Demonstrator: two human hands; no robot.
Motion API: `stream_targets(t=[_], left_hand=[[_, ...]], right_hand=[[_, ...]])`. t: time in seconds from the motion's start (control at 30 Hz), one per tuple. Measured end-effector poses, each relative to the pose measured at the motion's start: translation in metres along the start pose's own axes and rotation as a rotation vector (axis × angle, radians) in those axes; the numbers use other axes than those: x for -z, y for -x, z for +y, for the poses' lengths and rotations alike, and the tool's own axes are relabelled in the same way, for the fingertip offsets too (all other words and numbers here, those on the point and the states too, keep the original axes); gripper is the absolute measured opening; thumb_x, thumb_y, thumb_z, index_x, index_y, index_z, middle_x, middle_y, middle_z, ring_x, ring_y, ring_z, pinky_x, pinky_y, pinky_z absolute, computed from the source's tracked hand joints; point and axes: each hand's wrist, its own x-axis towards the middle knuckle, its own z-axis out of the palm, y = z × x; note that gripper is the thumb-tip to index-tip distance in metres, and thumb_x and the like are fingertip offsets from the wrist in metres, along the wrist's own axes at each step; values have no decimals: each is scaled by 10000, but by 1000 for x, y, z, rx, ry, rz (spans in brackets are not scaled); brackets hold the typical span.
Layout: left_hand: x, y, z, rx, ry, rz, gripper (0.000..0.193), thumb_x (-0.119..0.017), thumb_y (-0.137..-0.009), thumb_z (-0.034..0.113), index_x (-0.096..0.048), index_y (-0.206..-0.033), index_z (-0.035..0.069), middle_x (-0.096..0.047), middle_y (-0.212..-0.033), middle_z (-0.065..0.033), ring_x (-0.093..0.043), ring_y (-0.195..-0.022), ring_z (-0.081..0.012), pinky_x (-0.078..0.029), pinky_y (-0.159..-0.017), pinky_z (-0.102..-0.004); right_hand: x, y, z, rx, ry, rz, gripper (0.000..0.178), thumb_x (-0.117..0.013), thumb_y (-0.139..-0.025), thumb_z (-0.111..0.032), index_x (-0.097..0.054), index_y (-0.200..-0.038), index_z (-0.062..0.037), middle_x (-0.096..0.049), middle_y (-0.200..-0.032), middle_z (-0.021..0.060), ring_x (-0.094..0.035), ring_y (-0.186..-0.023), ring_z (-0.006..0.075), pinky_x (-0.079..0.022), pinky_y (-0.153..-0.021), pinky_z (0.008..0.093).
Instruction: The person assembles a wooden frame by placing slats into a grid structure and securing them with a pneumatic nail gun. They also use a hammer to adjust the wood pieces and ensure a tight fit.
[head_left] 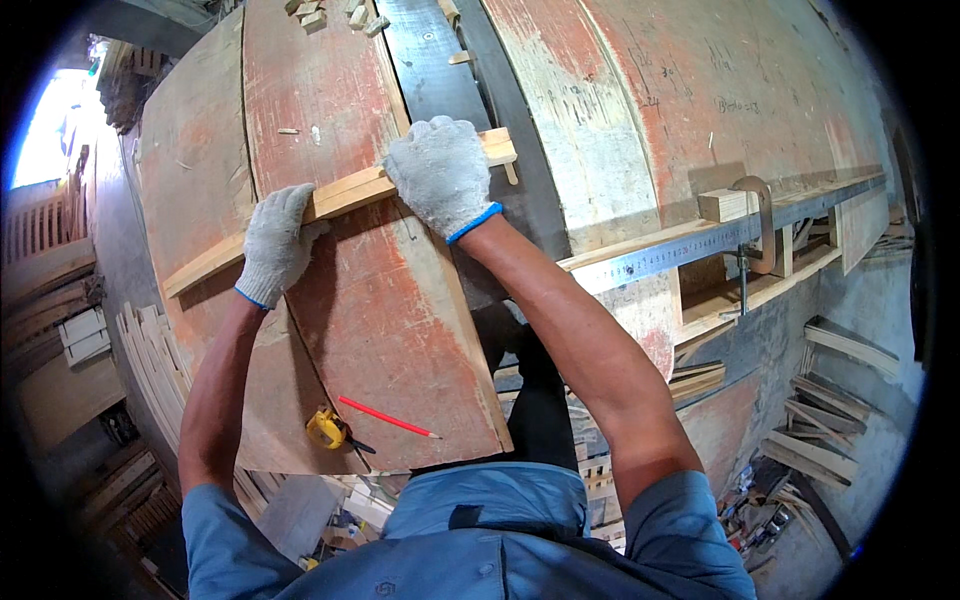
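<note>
Both my hands wear light grey knit gloves with blue cuffs. A long pale wooden strip [352,190], seemingly two pieces side by side, lies slantwise over the worn red-brown tabletop [340,290]. My left hand [277,243] is wrapped round its left half. Farther right, my right hand [441,172] grips it with the fingers closed over the top. The strip's right end reaches over a dark metal plate [430,60] set into the table. A small wooden peg [511,173] sticks out below that end. The undersides of both hands are hidden.
A red pencil [390,417] and a yellow tape measure [327,430] lie near the front edge. Small wood offcuts [312,19] sit at the back. On the right, a C-clamp [762,225] and a wooden block [728,205] stand along a steel ruler [650,263]. Stacked lumber [810,455] fills the floor.
</note>
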Motion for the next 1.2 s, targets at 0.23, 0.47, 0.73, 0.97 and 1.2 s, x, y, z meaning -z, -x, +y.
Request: stream_targets(t=[0.23, 0.47, 0.73, 0.97, 1.2], left_hand=[[-4, -3, -11, -22, -31, 35, 576, -798, -823, 165, -561, -1338, 62, -638, -1235, -167, -594, -1167, -385, -461, -1016, -480], [-5, -10, -15, 19, -50, 7, 565, -790, -834, 143, -564, -1345, 58, -639, -1245, -157, -598, -1166, -372, -474, -1009, -472], [-2, -15, -15, 4, -47, 27, 575, -777, -847, 117, -548, -1373, 76, -637, -1240, -159, -600, -1159, -383, -482, -1007, -478], [1, -15, -12, 8, -52, 38, 558, -799, -830, 163, -572, -1329, 56, -644, -1223, -166, -603, -1148, -380, -485, -995, -461], [1, -13, -11, 1, -51, 70, 601, -791, -820, 87, -549, -1370, 87, -643, -1187, -148, -613, -1118, -381, -496, -974, -471]], right_hand=[[-9, -6, 2, 15, -3, -5, 184, -670, -862, -311, -719, -737, -185, -640, -762, 66, -636, -811, 275, -471, -712, 463], [-19, -14, 3, 33, 74, 5, 172, -673, -866, -318, -727, -762, -192, -641, -764, 62, -634, -816, 272, -469, -710, 459], [-16, -19, 7, 53, 29, 36, 122, -666, -830, -248, -733, -766, -170, -696, -790, 87, -677, -811, 282, -482, -671, 462], [-17, -18, 9, 64, 16, 57, 126, -672, -834, -256, -721, -752, -173, -677, -775, 73, -665, -801, 275, -482, -674, 458], [-18, -19, 12, 71, 28, 66, 171, -684, -842, -290, -692, -711, -181, -636, -741, 60, -640, -771, 268, -478, -672, 449]])
